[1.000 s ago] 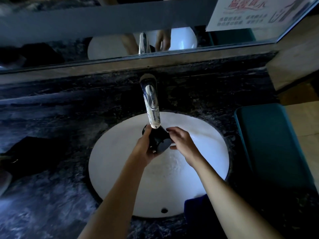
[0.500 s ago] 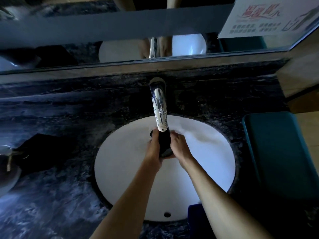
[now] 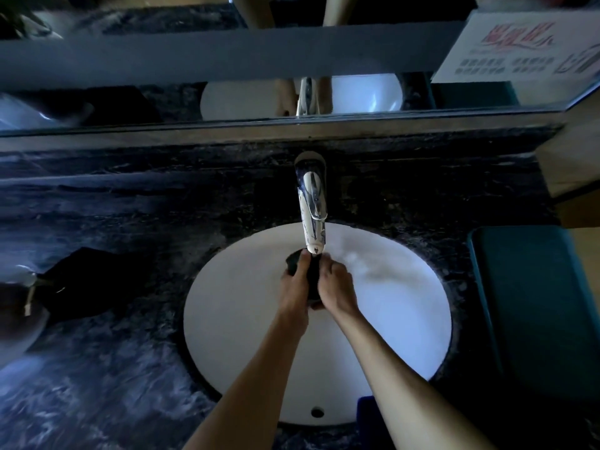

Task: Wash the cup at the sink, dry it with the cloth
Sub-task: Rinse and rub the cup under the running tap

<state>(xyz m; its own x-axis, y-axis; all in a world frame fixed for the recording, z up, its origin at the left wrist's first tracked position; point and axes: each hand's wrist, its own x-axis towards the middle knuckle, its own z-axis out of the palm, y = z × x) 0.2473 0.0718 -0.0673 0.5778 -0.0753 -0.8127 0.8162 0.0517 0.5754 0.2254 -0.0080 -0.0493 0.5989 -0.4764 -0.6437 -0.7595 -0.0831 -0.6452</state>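
At nine o'clock in my view a dark cloth point(image 3: 84, 284) lies crumpled on the black marble counter point(image 3: 107, 394), with a blurred pale object at the far left edge that I cannot identify. Moving toward centre, the white oval sink point(image 3: 233, 319) is set into the counter, its overflow hole at six o'clock of the bowl. A chrome tap point(image 3: 312, 209) reaches out from twelve o'clock, its spout ending just above my hands.

My left hand point(image 3: 296, 287) wraps the dark cup point(image 3: 312, 280) from its nine o'clock side, fingers curled up over the cup's far end. The cup sits directly under the spout, over the upper middle of the bowl, clamped between both hands; it is mostly hidden and I cannot tell which way its mouth faces. My right hand point(image 3: 336, 289) presses against the cup from three o'clock, fingers curled round it as well. Both forearms run in from six o'clock.

At three o'clock of the bowl the surface looks wet and hazy. A blue item point(image 3: 365, 410) shows at five o'clock beside the right forearm. At the far right a teal pad point(image 3: 532, 316) lies on the counter. At twelve o'clock, a mirror point(image 3: 227, 99) reflects the sink and tap, with a printed sign point(image 3: 516, 47) at two o'clock.
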